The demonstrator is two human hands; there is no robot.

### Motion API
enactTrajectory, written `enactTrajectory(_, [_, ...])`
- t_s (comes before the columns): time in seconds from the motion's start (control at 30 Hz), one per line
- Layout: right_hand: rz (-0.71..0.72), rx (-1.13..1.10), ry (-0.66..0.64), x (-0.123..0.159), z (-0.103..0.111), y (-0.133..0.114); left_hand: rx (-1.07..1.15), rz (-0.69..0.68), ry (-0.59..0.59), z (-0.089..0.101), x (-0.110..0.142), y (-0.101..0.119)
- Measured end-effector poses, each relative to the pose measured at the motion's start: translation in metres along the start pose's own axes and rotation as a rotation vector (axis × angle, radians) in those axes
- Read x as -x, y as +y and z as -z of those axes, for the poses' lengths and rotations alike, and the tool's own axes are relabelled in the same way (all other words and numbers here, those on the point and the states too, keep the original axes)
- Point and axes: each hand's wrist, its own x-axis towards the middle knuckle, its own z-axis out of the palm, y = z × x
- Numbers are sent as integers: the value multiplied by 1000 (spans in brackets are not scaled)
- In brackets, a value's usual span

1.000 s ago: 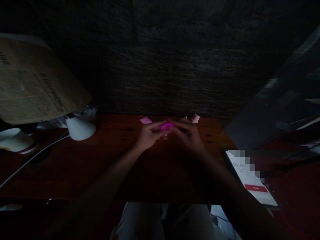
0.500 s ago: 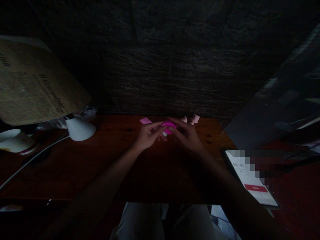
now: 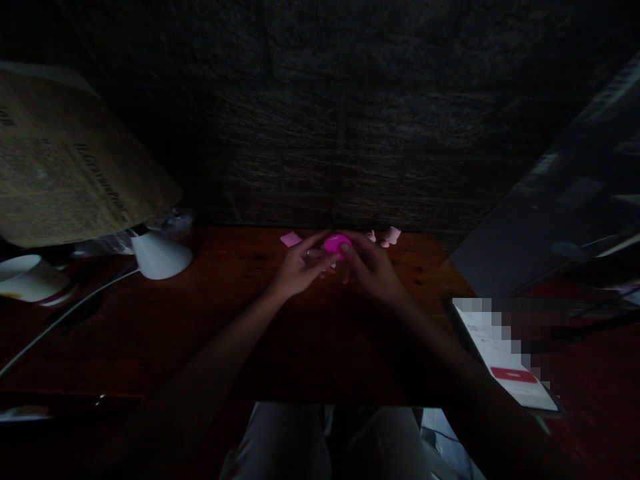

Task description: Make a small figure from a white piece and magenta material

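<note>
A smooth, bright pink rounded lump [image 3: 337,245] is held up over the wooden table between both hands; its material is hard to tell in the dim light. My left hand [image 3: 299,267] grips its left side with thumb and fingers, and a ring shows on one finger. On the other side my right hand [image 3: 374,267] has its thumb pressed on the lump's front. Something small and whitish [image 3: 333,265] peeks out under the lump by the left fingertips. Behind the left hand lies a flat pink square [image 3: 291,239]. Pale pink crumpled pieces [image 3: 393,235] sit behind the right hand.
The wooden table [image 3: 220,313] meets a dark brick wall [image 3: 310,133]. On the left are a printed paper shade [image 3: 75,160], a white cone-shaped base [image 3: 161,255] with a cord, and a paper cup [image 3: 27,279]. A phone [image 3: 513,373] lies at the right edge.
The pink lump has been turned between my fingers, so more of its rounded face shows. Both hands stay in nearly the same place.
</note>
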Motion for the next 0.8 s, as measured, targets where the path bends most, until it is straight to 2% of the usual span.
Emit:
enactTrajectory(0.13, [-35,-32,-32,0,-1,1,-18,-29,-45,-5,2,-3])
enactTrajectory(0.23, [-38,-65,-2,-1,-1,3,-32,-20,-75,-7,4,-3])
enactTrajectory(0.53, [-122,-77,0,-2,-2,4,-126,-63,-93,-1,4,-1])
enactTrajectory(0.8, [-119,-96,26,-1,-4,5,-183,-108,-71,-3,4,3])
